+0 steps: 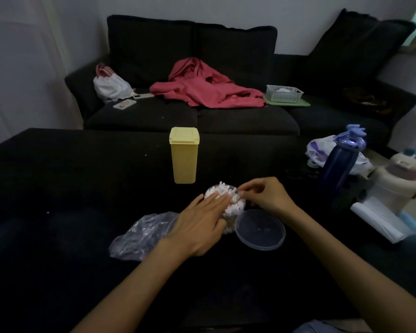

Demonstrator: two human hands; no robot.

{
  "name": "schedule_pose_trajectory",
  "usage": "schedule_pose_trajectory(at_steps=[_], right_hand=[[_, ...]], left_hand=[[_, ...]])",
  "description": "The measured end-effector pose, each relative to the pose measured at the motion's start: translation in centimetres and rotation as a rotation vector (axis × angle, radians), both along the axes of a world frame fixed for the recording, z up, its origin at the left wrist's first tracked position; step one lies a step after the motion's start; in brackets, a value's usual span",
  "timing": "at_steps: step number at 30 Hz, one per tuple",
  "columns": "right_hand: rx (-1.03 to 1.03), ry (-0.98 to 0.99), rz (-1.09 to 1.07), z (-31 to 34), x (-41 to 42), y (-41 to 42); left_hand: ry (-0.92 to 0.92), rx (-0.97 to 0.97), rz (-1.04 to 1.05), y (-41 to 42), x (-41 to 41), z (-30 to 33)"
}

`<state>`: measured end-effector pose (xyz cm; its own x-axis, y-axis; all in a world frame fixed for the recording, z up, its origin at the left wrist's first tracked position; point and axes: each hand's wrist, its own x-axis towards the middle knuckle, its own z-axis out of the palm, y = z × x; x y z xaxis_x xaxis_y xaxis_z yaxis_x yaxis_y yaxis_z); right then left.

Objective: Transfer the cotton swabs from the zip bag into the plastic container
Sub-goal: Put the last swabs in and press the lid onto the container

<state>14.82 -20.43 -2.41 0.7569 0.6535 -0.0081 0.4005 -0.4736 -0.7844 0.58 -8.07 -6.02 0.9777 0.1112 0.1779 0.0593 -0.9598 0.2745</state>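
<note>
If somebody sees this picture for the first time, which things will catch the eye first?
First, the white cotton swabs heaped at the centre of the dark table, under the left hand and right hand. Next, the yellow box behind them and the red cloth on the sofa.

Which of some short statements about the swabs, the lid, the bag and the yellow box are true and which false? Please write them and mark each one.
1. The left hand lies with straight fingers on the cotton swabs. True.
2. The clear lid is closed on the plastic container. False: it lies on the table beside it.
3. The zip bag lies left of the container. True.
4. The yellow box stands open. False: its lid is shut.
5. The right hand rests on the lid. False: it is at the container's rim.
</note>
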Motion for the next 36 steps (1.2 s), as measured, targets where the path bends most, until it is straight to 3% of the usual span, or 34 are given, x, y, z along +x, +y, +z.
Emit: schedule_pose_trajectory(at_steps=[2,5,11,16,20,23,26,29,36], right_hand=[[0.002,-0.165,-0.061,-0.3,-0.5,-0.6],[-0.106,-0.324,0.105,-0.4,-2.8,-1.0],[-0.407,-0.384,0.314,-0.4,-4.1,-1.2],[-0.521,-0.469,0.381,-0.5,-3.7,-0.8],[-0.392,-0.32,0.395,1.3,-3.5,-0.8],[-0.306,-0.247,0.149,2.8,-3.4,-2.2],[-0.558,0.078,-0.033,3.5,-3.0,-4.1],[-0.452,0.411,-0.075,2.3,-2.9,-5.2],[-0.094,0.46,-0.231,4.1,-0.7,-5.1]], left_hand=[[-0.006,0.014,0.004,-0.1,0.1,-0.1],[-0.013,0.004,-0.004,-0.2,0.2,-0.1],[-0.004,-0.135,0.012,-1.1,-0.4,-0.2],[0.058,-0.23,0.009,-0.3,-0.3,0.7],[0.118,-0.141,0.065,1.3,2.3,2.1],[0.212,-0.054,0.056,1.6,3.5,1.8],[0.177,0.011,0.077,1.2,2.7,0.9],[0.108,0.084,0.097,0.1,1.1,0.4],[0.06,-0.028,0.209,-2.9,-1.2,0.2]])
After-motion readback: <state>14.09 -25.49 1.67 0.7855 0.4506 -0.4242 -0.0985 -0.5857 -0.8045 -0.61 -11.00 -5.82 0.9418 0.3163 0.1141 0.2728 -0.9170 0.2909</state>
